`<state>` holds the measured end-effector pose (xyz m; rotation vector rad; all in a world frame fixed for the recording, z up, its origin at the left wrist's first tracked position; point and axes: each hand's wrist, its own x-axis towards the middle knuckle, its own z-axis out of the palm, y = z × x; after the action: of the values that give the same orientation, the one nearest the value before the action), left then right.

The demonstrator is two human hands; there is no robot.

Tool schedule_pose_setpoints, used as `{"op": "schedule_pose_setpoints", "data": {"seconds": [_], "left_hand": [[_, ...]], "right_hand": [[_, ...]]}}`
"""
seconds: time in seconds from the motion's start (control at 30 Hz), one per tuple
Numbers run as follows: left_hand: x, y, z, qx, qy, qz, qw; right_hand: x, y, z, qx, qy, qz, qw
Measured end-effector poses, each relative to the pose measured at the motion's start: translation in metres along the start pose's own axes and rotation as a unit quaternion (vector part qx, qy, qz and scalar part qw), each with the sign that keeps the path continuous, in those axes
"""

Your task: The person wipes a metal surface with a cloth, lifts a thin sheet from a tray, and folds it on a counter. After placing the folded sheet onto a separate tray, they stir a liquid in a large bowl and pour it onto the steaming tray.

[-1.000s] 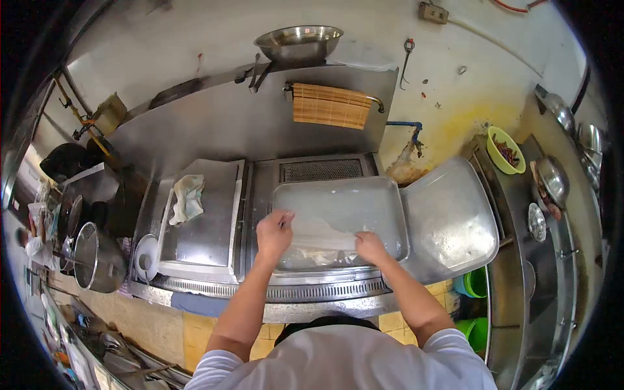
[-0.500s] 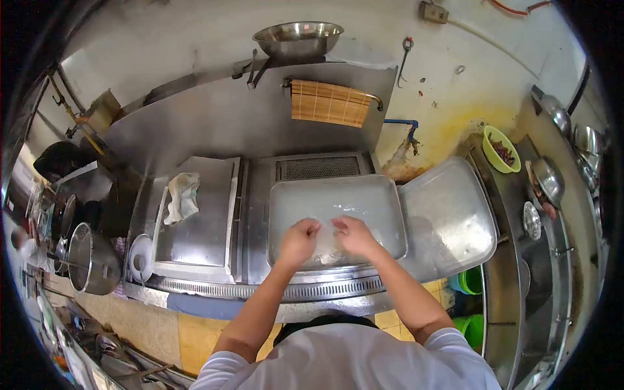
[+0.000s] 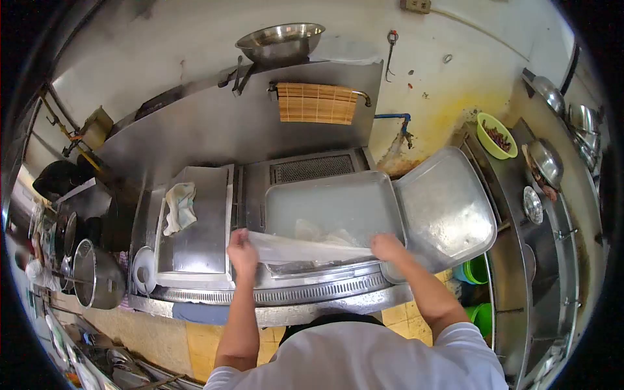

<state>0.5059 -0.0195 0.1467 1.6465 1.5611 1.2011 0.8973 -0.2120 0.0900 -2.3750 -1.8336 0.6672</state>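
Note:
My left hand (image 3: 242, 252) is closed on one end of a thin, white, slightly see-through sheet (image 3: 302, 249). At its other end, my right hand (image 3: 388, 247) pinches a corner. Stretched sideways between them, the sheet runs along the near side of a rectangular metal tray (image 3: 270, 207) of cloudy liquid. More pale, crumpled material (image 3: 307, 230) shows in the liquid just behind the sheet.
An upturned-looking flat metal tray (image 3: 448, 201) adjoins on the right. To the left, a crumpled cloth (image 3: 180, 208) lies on a steel cover (image 3: 203, 244). A bamboo mat (image 3: 316, 103) hangs behind, below a steel bowl (image 3: 281, 43). A yellow-green bowl (image 3: 496, 136) stands far right.
My hands have moved from close together over the tray to wide apart and nearer my body. The white sheet is now spread between them. The view has shifted slightly.

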Motion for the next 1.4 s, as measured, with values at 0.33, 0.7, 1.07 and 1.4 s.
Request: {"op": "schedule_pose_setpoints", "data": {"seconds": [0.33,0.7,1.07,1.4], "left_hand": [[-0.051,0.115,0.042,0.001,-0.253,0.244,0.936],[0.007,0.056,-0.003,0.016,-0.053,0.068,0.996],[-0.069,0.039,0.076,0.111,-0.356,0.148,0.916],[-0.005,0.116,0.014,-0.138,-0.056,0.182,0.972]], "right_hand": [[0.001,-0.159,-0.069,0.348,0.183,-0.182,0.901],[0.014,-0.03,0.031,0.0,0.101,-0.005,0.995],[0.018,-0.076,-0.011,0.029,0.07,0.051,0.996],[0.025,-0.061,0.005,0.118,0.1,-0.092,0.984]]}}
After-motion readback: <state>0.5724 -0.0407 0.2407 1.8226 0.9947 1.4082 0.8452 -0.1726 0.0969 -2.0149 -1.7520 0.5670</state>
